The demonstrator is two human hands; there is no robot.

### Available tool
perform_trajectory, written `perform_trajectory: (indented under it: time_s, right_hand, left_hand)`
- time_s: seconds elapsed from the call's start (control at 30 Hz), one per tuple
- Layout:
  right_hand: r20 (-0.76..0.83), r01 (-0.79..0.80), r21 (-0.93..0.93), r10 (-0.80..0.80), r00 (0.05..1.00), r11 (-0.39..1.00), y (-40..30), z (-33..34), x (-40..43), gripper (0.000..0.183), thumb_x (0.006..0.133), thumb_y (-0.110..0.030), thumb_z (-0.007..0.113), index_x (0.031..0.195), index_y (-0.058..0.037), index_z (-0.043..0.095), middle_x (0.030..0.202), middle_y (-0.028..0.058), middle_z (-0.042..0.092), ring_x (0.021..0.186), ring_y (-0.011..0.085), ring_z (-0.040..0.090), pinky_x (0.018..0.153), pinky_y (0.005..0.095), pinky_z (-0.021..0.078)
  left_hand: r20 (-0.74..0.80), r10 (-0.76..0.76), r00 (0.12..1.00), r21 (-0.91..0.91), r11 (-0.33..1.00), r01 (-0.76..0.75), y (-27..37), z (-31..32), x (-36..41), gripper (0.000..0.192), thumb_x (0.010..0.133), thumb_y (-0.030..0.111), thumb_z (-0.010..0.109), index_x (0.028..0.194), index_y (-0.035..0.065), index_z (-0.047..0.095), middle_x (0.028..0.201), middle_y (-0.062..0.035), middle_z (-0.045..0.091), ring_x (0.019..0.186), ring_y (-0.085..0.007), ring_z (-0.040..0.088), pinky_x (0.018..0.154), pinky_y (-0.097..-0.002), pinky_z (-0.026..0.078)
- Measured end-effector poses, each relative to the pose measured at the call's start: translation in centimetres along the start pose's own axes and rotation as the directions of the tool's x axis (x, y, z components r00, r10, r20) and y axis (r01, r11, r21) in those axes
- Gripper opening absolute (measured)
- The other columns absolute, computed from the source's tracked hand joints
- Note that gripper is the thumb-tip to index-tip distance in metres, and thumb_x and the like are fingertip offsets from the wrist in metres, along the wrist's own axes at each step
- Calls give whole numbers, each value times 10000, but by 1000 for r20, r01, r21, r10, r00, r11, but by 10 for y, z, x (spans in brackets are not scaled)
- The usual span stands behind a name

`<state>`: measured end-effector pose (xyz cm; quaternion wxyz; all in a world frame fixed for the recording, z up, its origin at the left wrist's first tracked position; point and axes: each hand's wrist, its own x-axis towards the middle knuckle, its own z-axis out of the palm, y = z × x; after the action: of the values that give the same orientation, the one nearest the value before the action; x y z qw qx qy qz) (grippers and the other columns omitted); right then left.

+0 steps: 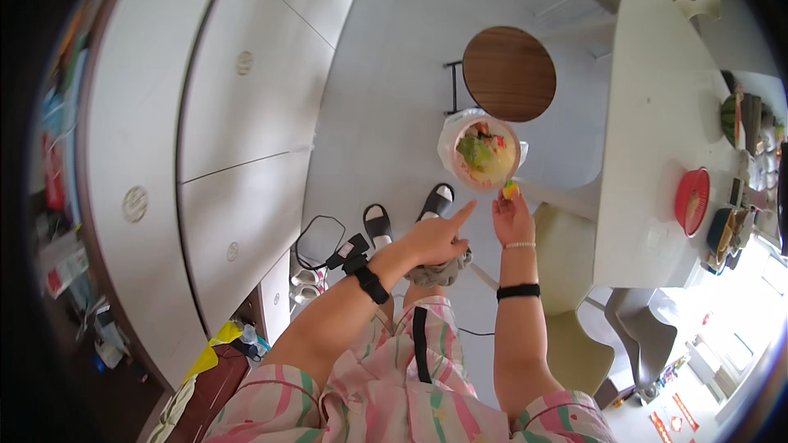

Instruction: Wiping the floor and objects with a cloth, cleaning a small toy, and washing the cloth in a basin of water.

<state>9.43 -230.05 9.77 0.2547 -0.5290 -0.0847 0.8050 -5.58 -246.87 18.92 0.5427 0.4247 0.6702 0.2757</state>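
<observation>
My right hand (pixel 512 218) is palm up at the near rim of a round pale bin (pixel 463 177) lined with a white plastic bag (pixel 447 146). Its fingers grip a small yellow and green item (pixel 510 189), perhaps a wrapper. Inside the bin lies mixed waste (pixel 483 151), with green, red and pale pieces. My left hand (pixel 434 240) hovers left of it, index finger extended toward the bin and the other fingers curled. Gathered grey fabric (pixel 440 269) shows just below the left hand; whether the curled fingers hold it is unclear.
A round wood-topped stool (pixel 510 74) stands beyond the bin. On the right, a white table (pixel 659 135) bears a red basket (pixel 692 202); a beige chair (pixel 560 258) is beside it. White cabinets (pixel 246 104) line the left. A black cable (pixel 317 219) hangs by my left forearm.
</observation>
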Motion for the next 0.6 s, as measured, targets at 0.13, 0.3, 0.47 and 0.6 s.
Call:
perform_trajectory:
  time_s: [0.13, 0.3, 0.47, 0.6]
  right_hand:
    - [-69, -35, -6, 35, 997, 999, 17, -24, 106, 292, 926, -110, 584, 1214, -76, 549, 1115, 58, 626, 1019, 231, 600, 948, 394, 433]
    - [-313, -142, -145, 91, 945, 979, 34, -47, 199, 376, 932, -97, 547, 1302, -128, 483, 1263, 54, 533, 1125, 291, 550, 929, 477, 445]
    - [-362, -232, -201, 147, 921, 952, 59, -28, 223, 332, 948, -105, 498, 1279, -107, 480, 1237, 53, 499, 1142, 359, 508, 986, 568, 426]
    - [-348, -194, -155, 130, 929, 969, 51, -42, 237, 362, 961, -124, 462, 1322, -122, 460, 1254, 63, 491, 1197, 406, 475, 976, 627, 392]
  left_hand:
    - [-46, -85, 995, -66, 994, 82, -53, 5, 55, 811, 839, 284, 567, 1519, 76, 177, 759, -202, 674, 749, -406, 649, 695, -472, 519]
    - [-28, -143, 989, -51, 989, 141, -85, 8, 117, 768, 841, 287, 567, 1499, 66, 238, 754, -198, 671, 734, -404, 643, 671, -503, 512]
    - [-25, -199, 980, -13, 980, 199, -118, 6, 152, 726, 851, 299, 559, 1477, 62, 275, 782, -193, 676, 724, -401, 645, 657, -507, 511]
    - [52, -222, 974, 39, 975, 220, -125, 15, 186, 732, 874, 314, 570, 1497, 108, 245, 802, -162, 685, 760, -384, 648, 685, -479, 500]
